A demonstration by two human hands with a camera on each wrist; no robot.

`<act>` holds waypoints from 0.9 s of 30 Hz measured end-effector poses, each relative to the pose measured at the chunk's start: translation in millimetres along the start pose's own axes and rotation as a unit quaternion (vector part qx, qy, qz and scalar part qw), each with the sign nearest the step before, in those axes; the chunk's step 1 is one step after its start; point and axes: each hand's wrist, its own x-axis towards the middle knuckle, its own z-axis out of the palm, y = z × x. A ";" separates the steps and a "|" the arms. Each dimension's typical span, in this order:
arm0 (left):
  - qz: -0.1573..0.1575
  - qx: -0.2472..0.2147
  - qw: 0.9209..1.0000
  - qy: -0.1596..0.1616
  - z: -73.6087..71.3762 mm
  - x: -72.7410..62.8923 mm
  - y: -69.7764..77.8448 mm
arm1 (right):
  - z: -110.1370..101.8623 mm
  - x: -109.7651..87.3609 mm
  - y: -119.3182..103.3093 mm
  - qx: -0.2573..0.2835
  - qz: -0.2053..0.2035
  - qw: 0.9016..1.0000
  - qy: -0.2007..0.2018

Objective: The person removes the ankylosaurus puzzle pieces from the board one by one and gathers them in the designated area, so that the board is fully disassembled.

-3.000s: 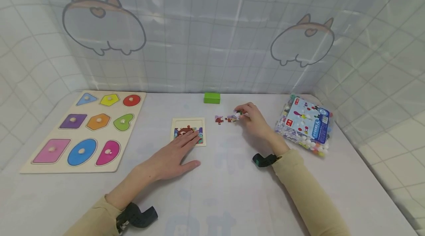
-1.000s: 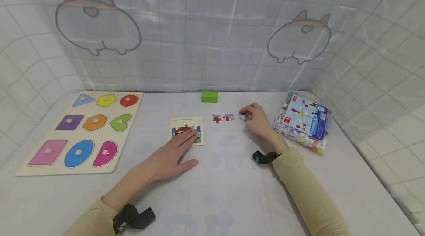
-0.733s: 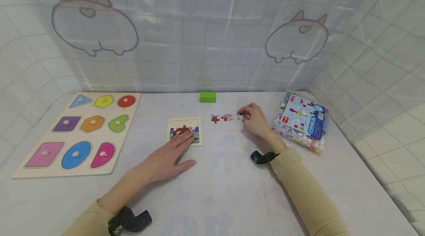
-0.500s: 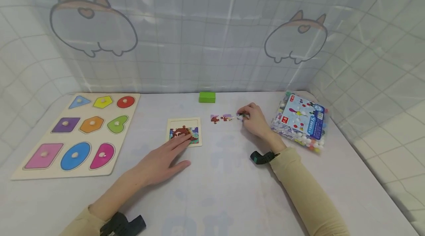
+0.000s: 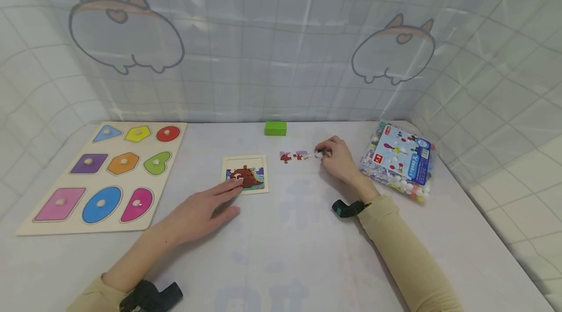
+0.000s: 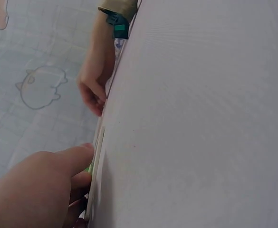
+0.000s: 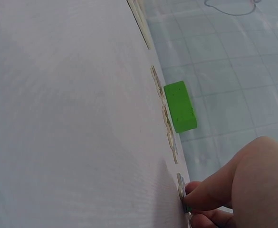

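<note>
My left hand [image 5: 199, 212] lies with its fingers extended, fingertips over the lower left of a small wooden jigsaw tray [image 5: 246, 158]. Inside the tray, fitted pieces form a brown hedgehog-like picture [image 5: 251, 178]; a bare strip shows along the top. To the right of the tray, my right hand [image 5: 340, 160] pinches a jigsaw piece [image 5: 318, 154] between thumb and fingers, low at the tabletop; part of the piece is hidden. Two loose jigsaw pieces [image 5: 286, 157] [image 5: 301, 155] lie in a row between tray and right hand. In the right wrist view the pinched piece [image 7: 180, 186] appears edge-on.
A large wooden shape board [image 5: 164, 190] with several knobbed coloured shapes lies at the left. A green block [image 5: 275, 128] sits near the back wall. A clear pack of colourful beads [image 5: 397, 156] with a printed label lies at the right.
My left hand has drawn back leftward and toward me, uncovering more of the picture. Since three seconds ago the piece in my right hand has shifted right, apart from the other loose pieces.
</note>
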 end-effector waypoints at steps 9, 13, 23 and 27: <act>0.015 0.031 0.999 -0.007 -1.9 -0.1 4.1 | 0.6 -0.4 0.1 -0.003 0.008 1.000 0.003; 0.013 0.043 0.999 -0.004 -2.9 -2.6 4.6 | 1.8 0.2 -0.7 0.002 0.008 1.000 0.004; 0.006 0.035 0.999 -0.025 -3.7 -4.3 1.7 | 1.6 1.1 -0.8 0.011 0.014 1.000 0.003; 0.009 0.030 0.999 -0.022 -3.8 -3.7 0.5 | 0.8 0.5 -0.7 0.011 0.014 1.000 0.007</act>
